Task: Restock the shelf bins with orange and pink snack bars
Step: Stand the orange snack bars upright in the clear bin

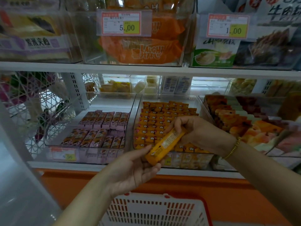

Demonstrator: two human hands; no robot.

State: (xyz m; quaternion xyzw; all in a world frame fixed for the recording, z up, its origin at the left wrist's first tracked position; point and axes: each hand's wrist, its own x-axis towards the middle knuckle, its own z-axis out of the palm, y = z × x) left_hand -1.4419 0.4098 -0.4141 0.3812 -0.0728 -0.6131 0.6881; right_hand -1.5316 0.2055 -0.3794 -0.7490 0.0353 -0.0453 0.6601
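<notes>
An orange snack bar (164, 146) hangs tilted in front of the lower shelf, held at both ends. My left hand (133, 170) holds its lower end with thumb and fingers curled under it. My right hand (193, 131) pinches its upper end. Behind it stands a clear bin (136, 115) filled with rows of orange snack bars (162, 118). To its left, another clear bin (48, 141) holds rows of pink snack bars (97, 129), with bare floor at its back.
A red and white shopping basket (156, 209) sits below my hands, against the orange shelf base (211, 188). A third bin (202, 111) at the right holds mixed orange and pink packs. The upper shelf (97, 67) carries bins with price tags. A white wire rack (32, 101) stands left.
</notes>
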